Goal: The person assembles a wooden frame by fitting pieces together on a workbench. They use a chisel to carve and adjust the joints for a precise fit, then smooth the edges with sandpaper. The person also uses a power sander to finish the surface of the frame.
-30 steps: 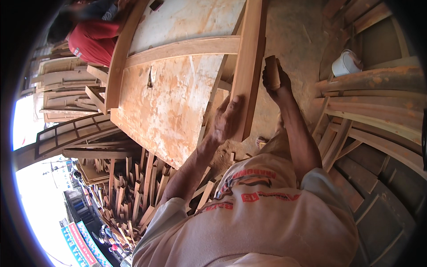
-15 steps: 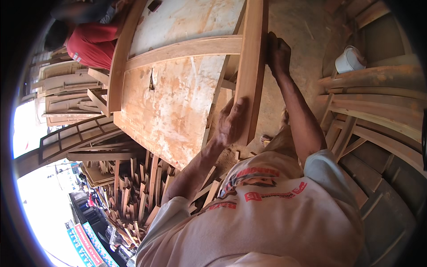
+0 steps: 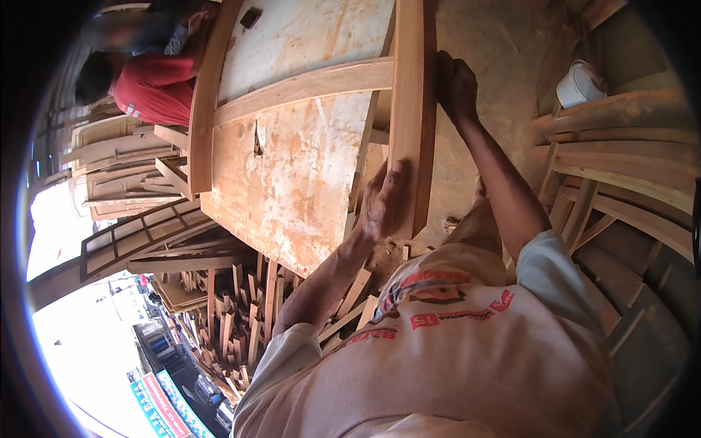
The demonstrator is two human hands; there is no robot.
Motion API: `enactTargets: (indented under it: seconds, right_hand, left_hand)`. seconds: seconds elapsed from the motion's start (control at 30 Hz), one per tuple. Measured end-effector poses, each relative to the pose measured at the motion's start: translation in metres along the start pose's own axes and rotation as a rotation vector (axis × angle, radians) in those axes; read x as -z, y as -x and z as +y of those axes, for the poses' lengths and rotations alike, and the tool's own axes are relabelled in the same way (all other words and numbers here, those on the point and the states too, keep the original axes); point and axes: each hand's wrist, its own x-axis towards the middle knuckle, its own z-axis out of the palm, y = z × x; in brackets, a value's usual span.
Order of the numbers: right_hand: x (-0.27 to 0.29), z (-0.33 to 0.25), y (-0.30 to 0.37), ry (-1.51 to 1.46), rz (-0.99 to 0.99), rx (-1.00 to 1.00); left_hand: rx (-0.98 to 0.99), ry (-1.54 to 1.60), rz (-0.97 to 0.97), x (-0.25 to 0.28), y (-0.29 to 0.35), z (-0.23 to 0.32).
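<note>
Likely smoothing step: left hand (image 3: 381,203) clasps near end of frame rail (image 3: 413,109) along board (image 3: 285,168)'s right side, right hand (image 3: 458,89) curled at its outer face, contents hidden; next stroke needs firm bracing.

A carpentry workshop is indicated: a wooden frame (image 3: 307,83) is laid across a stained worktable (image 3: 285,175), with panels (image 3: 113,175) stacked and timber strips (image 3: 228,325) piled nearby

Before us, a frame (image 3: 412,109) lies over a tabletop (image 3: 277,175). To its left is another person (image 3: 153,80); to its right, we see floor (image 3: 504,95) and, farther right, a bucket (image 3: 580,84) near planks (image 3: 621,152). Sticks (image 3: 230,321) stand left of us.
</note>
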Motion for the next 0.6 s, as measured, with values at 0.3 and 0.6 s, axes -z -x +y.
enactTargets:
  seconds: [0.3,0.6]
  right_hand:
    - [0.012,-0.031,0.103,-0.210,-0.114,-0.222]
    - [0.029,-0.027,0.191,-0.304,-0.174,-0.230]
  left_hand:
    - [0.049,0.187,0.005,0.003,0.011,-0.010]
    - [0.039,0.096,0.045,-0.003,0.006,-0.004]
